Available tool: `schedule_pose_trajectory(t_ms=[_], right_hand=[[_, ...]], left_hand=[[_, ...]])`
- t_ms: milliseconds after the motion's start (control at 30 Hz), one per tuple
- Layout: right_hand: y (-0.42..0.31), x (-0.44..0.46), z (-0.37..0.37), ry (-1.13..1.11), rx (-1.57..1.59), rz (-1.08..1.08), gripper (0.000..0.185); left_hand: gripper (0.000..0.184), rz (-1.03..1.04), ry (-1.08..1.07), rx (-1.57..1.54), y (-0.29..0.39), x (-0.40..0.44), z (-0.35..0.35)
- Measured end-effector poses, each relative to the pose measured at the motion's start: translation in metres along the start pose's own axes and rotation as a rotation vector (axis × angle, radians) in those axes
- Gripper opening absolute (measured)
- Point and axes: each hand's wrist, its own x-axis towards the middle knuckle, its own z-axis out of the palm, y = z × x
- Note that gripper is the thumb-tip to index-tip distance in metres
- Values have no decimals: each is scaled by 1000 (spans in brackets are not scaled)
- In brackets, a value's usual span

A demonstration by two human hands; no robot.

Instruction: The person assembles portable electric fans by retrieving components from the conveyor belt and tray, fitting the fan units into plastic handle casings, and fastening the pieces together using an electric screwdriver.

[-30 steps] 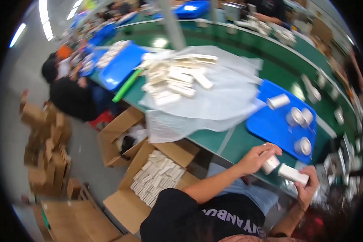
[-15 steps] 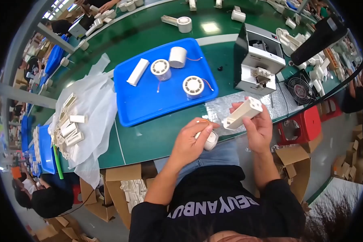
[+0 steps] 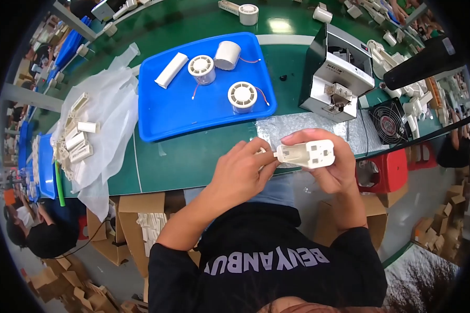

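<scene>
Right hand point(image 3: 322, 159): thumb and fingers clamped round a white plastic handle shell point(image 3: 305, 154), held in the air just off the near right corner of the blue tray point(image 3: 193, 130). Shell is hollow, trough-like; its blunt rounded end shows small squarish openings, interior slightly cream, narrower end pointing at the other hand. Left hand point(image 3: 245, 169): fingers bent in, pinching a white part point(image 3: 261, 152) at the shell's narrow end; most of that part hidden by the fingers.

Inside the tray: a slim white handle point(image 3: 171, 70) lying slantwise, and three round white fan units. Two, the middle unit point(image 3: 201, 68) and the near unit point(image 3: 242, 95), show slotted tops; the far unit point(image 3: 227, 54) shows its smooth side. Thin reddish leads trail from them.

Right of the tray: black-and-silver machine point(image 3: 339, 73), then a black cooling fan point(image 3: 389, 124). Nearer, below the tray's right end, clear plastic sheeting point(image 3: 308, 127) on the green table point(image 3: 193, 164). Left of the tray: pile of white handles point(image 3: 78, 143) on translucent wrapping point(image 3: 112, 122).
</scene>
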Motion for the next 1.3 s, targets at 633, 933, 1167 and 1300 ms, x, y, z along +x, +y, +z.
schedule_pose_trajectory(t_ms=[633,933,1167,1300], right_hand=[[10,-34,13,160,-318,11,47],[9,-28,19,238,-298,94,42],[13,-31,17,267,-254,98,39],[15,-35,20,329,-138,145,40]], left_hand=[[57,-36,182,-603,-8,27,58],[49,-112,194,-582,-5,28,58],[50,-101,223,-573,-6,29,64],[49,-96,226,-569,-5,29,63]])
